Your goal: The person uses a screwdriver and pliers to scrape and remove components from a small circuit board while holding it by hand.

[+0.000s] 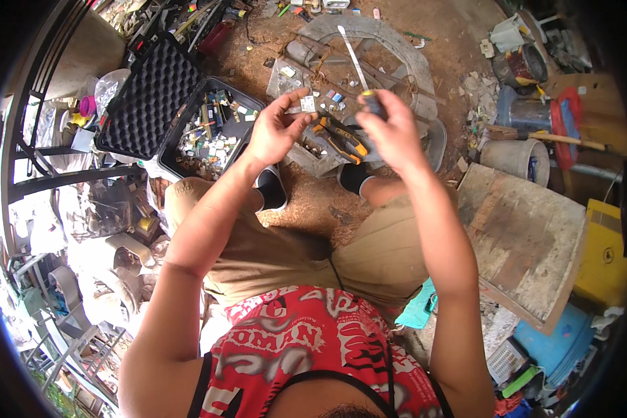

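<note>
Two bare hands are up over the dirt ground (327, 202), and there's junk everywhere around this person. Far left there's an open black case: the lid (148, 97) is lined with egg-crate foam, and just right of it the tray (214, 129) is crammed with small mixed parts. Next comes the left hand (275, 127), fingers drawn together and pinching a small pale square chip (308, 104) between thumb and fingertips, held up above the person's shoes. Between the two hands, lower down, an orange-and-black pair of pliers (341, 136) lies on a grey slab (294, 82) on the ground, with little coloured bits scattered along the slab's far edge. The right hand (390, 129) is curled tight around a dark handle, and a long thin metal blade (352, 56) sticks out of the fist and points away from the person, so probably a screwdriver. Further right sits a worn wooden board (529, 237), and at the right edge a yellow box (606, 258).
</note>
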A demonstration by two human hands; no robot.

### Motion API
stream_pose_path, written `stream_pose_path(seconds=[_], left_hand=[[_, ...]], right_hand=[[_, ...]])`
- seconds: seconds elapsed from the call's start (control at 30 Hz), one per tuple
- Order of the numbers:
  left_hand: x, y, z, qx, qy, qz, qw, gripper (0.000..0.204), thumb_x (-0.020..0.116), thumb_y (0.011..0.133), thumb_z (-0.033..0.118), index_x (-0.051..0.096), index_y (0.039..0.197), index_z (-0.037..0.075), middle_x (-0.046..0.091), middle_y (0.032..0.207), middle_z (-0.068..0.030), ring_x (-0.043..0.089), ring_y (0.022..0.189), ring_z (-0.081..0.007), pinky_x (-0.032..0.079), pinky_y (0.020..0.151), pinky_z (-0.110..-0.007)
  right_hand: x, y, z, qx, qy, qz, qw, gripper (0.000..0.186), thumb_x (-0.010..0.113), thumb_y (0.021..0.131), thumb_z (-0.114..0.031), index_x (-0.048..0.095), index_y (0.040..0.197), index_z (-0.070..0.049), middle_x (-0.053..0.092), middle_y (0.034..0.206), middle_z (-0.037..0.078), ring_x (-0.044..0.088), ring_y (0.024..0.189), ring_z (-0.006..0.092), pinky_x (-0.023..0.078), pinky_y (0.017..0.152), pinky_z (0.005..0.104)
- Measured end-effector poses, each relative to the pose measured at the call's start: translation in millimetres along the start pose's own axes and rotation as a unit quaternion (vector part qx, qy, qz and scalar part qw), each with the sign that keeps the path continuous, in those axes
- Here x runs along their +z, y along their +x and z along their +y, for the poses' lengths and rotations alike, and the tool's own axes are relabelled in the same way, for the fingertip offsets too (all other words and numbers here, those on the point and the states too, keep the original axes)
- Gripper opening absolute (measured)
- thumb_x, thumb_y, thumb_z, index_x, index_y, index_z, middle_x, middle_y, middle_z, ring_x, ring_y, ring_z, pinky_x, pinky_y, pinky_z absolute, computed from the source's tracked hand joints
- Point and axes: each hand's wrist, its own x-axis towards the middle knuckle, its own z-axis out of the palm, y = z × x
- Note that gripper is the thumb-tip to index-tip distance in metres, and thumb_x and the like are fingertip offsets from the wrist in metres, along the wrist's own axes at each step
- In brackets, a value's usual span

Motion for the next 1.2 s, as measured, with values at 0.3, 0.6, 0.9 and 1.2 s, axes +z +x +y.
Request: stream_pose_path(seconds=[0.3, 0.6, 0.9, 1.2], left_hand=[[-7, 0, 29, 0.133, 0.115, 0.021, 0.984, 0.040, 0.071, 0.084, 0.002, 0.062, 0.123, 0.005, 0.069, 0.091, -0.0097, 0.070, 0.079, -0.0139, 0.055, 0.069, -0.028], [-19, 9, 39, 0.258, 0.250, 0.067, 0.931, 0.039, 0.082, 0.072, 0.012, 0.071, 0.109, 0.007, 0.064, 0.077, -0.0051, 0.064, 0.067, -0.0155, 0.052, 0.065, -0.029], [-14, 8, 37, 0.243, 0.268, 0.079, 0.929, 0.039, 0.083, 0.071, 0.012, 0.071, 0.108, 0.005, 0.064, 0.079, -0.0070, 0.063, 0.068, -0.0174, 0.051, 0.065, -0.030], [-8, 8, 39, 0.190, 0.077, -0.004, 0.979, 0.046, 0.079, 0.078, 0.008, 0.066, 0.121, 0.007, 0.062, 0.102, -0.0070, 0.062, 0.091, -0.0147, 0.052, 0.079, -0.028]], right_hand=[[56, 43, 22, 0.014, 0.123, -0.041, 0.991, 0.022, 0.074, 0.085, -0.011, 0.061, 0.102, -0.004, 0.060, 0.084, -0.003, 0.052, 0.067, 0.0049, 0.044, 0.061, 0.0209], [68, 42, 9, 0.057, 0.264, -0.103, 0.957, 0.015, 0.066, 0.093, -0.015, 0.060, 0.103, -0.006, 0.057, 0.082, -0.004, 0.047, 0.062, 0.0026, 0.038, 0.055, 0.0176], [57, 33, 6, 0.070, 0.269, -0.127, 0.952, 0.009, 0.065, 0.093, -0.010, 0.059, 0.098, -0.006, 0.058, 0.078, -0.002, 0.052, 0.063, 0.0042, 0.041, 0.055, 0.0184], [56, 22, -8, 0.030, 0.283, -0.055, 0.957, 0.007, 0.064, 0.092, -0.007, 0.058, 0.097, -0.006, 0.057, 0.077, -0.002, 0.054, 0.064, 0.0045, 0.042, 0.055, 0.0188]])
